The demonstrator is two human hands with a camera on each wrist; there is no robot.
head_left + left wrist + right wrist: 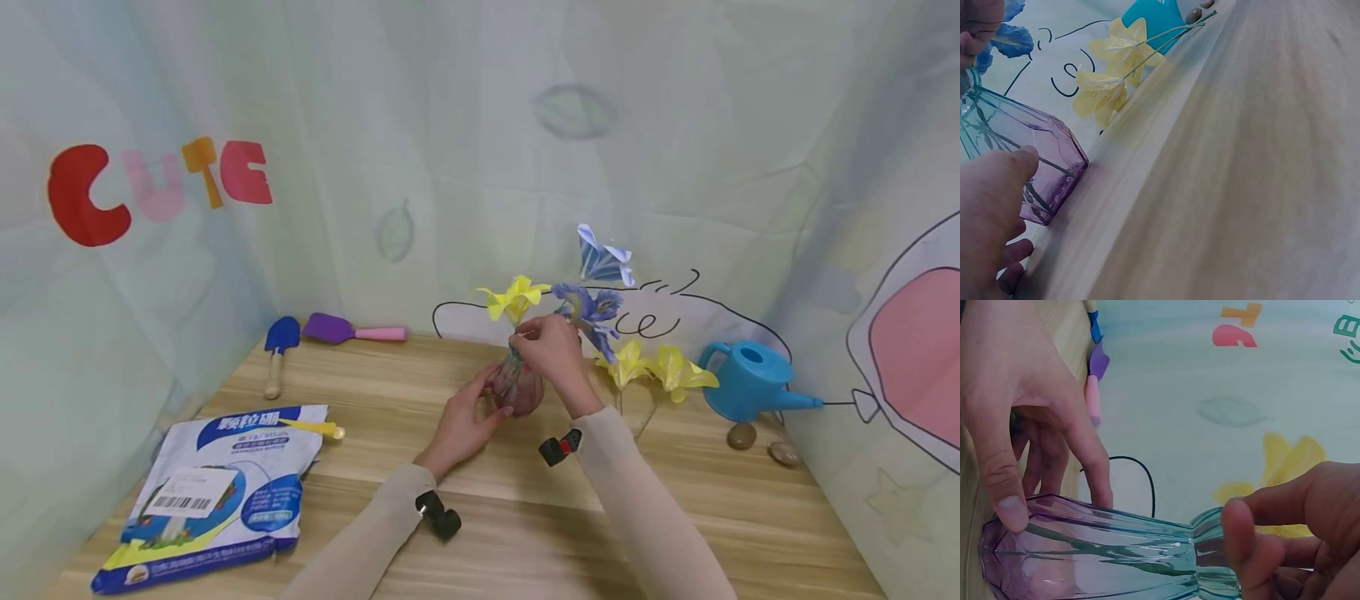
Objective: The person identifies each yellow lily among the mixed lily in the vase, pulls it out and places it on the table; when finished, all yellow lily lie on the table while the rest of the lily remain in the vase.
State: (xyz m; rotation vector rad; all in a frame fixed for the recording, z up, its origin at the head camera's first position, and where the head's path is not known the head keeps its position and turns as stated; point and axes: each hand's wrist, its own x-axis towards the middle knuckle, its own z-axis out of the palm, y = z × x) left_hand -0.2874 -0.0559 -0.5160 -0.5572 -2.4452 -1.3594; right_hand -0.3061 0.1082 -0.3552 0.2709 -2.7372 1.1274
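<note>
A faceted glass vase, purple at the base and teal at the neck, stands on the wooden table with green stems inside. My left hand holds its lower body, thumb on one side and fingers on the other. At the mouth, my right hand pinches a flower stem between curled fingertips; the fingers hide which one. A yellow lily rises just above those fingertips. Beyond the right hand are a violet-blue iris and a pale blue flower.
Two yellow lilies lie right of the vase. Farther right are a blue watering can and two brown stones. On the left lie a blue trowel, a purple shovel and a printed bag. Curtains surround the table.
</note>
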